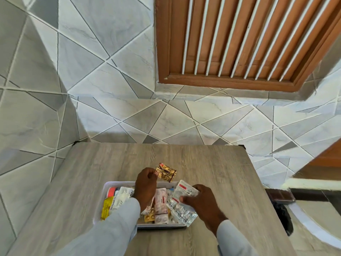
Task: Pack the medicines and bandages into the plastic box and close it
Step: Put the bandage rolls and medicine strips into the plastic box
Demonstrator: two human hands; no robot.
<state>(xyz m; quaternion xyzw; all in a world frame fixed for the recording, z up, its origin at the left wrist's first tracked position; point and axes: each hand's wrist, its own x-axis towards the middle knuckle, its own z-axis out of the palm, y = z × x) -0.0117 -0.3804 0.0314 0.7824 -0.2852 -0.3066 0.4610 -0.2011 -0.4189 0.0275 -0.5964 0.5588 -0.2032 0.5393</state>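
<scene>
A clear plastic box [106, 187] lies open on the wooden table [203, 163], filled with several medicine strips and packets. My left hand [145, 185] hovers over the box's far side and pinches a gold foil blister strip [166, 172] by its edge. My right hand [203, 202] is over the box's right side and holds a silver blister strip [184, 188] with a red label. Another silver strip [181, 212] lies under that hand, hanging over the box's right edge. A yellow packet [107, 207] sits at the box's left. No lid is visible.
The table stands against a tiled wall [129, 117] in a corner. A brown louvred wooden shutter [239, 39] is above. To the right of the table are a dark object [282, 217] on the floor and a brown step edge [278, 195].
</scene>
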